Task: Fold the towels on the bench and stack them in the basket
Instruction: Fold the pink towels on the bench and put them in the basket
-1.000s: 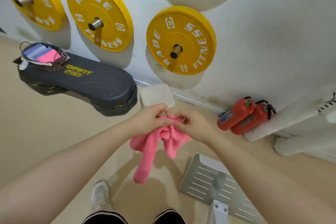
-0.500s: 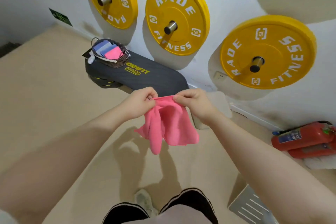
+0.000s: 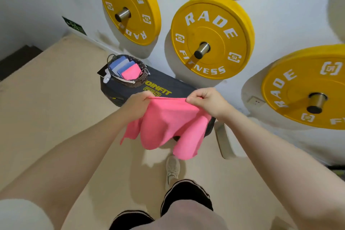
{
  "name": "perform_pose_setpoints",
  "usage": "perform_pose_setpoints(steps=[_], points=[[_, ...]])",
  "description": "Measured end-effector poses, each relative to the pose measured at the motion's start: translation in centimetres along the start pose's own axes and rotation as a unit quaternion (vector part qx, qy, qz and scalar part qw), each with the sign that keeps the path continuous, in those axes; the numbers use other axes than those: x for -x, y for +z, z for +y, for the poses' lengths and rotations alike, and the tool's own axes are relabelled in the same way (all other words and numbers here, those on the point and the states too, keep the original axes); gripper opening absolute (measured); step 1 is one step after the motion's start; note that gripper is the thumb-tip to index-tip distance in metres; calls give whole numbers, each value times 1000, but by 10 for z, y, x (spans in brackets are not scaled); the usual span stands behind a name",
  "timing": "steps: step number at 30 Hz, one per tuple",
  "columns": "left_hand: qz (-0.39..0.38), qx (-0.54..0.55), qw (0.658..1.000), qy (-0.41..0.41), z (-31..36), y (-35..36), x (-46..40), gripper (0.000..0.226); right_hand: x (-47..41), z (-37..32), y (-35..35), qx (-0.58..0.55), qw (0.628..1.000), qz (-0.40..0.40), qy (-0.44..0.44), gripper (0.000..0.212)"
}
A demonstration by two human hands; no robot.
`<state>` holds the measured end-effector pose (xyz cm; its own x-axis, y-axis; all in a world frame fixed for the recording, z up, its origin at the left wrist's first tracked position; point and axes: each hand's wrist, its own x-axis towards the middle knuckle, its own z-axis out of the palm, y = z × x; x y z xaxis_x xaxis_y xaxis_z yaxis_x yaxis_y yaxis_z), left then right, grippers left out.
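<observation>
Both hands up in front of the chest w/ a pink towel (image 3: pixel 168 125) stretched between them. Left hand (image 3: pixel 137 105) pinches the top edge at its left corner, fingers curled round the cloth; right hand (image 3: pixel 207 100) pinches the same edge at the right, thumb & fingers closed on it. Top edge is taut & roughly level; rest hangs loose in folds, lower corners dangling above the beige floor (image 3: pixel 56 117).

Just beyond the towel, a black bench (image 3: pixel 130 89) w/ yellow "JOINFIT PRO" lettering sits against the white wall. Wicker basket (image 3: pixel 139 80) stands on the bench's far left end; inside are folded towels (image 3: pixel 124 68), blue/lavender ones plus a pink one at the right.

On the wall: yellow RADE FITNESS weight plates (image 3: pixel 212 37) on pegs. Near bottom: person's black shorts & one shoe (image 3: pixel 172 170).
</observation>
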<state>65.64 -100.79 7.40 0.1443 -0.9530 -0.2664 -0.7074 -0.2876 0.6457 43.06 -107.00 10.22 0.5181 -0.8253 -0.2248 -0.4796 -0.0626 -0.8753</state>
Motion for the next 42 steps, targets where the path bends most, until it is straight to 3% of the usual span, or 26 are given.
perform_pose_setpoints(steps=[3,6,10,14,16,18,20,24,29,33,38,42], points=[[-25,5,1000,-3,-3,-25,-54,25,-50,-2,-16,-27,998,-39,33,8],[-3,-13,1000,8,-4,-42,-105,23,-92,4,-30,-20,998,-17,63,6],[-8,-26,999,36,-15,-45,-165,18,-135,26,-37,124,986,2,108,8],[-93,-26,994,54,-36,-45,-220,12,-168,56,-32,198,966,8,168,13],[-166,-141,973,73,-49,-46,-253,29,-182,67,-28,200,958,-4,204,13],[-273,-272,918,98,-56,-47,-286,51,-195,78,-23,202,947,-17,248,9],[-332,-309,882,127,-68,-45,-319,62,-215,92,-17,195,934,12,300,15],[-279,-204,926,149,-79,-17,-382,17,-260,131,-10,138,909,162,359,24],[-241,-157,933,217,-77,20,-452,7,-299,188,-18,99,863,284,405,27],[-165,-145,941,257,-81,25,-493,7,-319,208,-30,105,852,349,377,26],[-146,-187,919,315,-115,46,-484,38,-313,230,-9,139,853,351,360,27],[-185,-198,913,304,-170,98,-472,36,-297,276,30,204,881,277,323,25]])
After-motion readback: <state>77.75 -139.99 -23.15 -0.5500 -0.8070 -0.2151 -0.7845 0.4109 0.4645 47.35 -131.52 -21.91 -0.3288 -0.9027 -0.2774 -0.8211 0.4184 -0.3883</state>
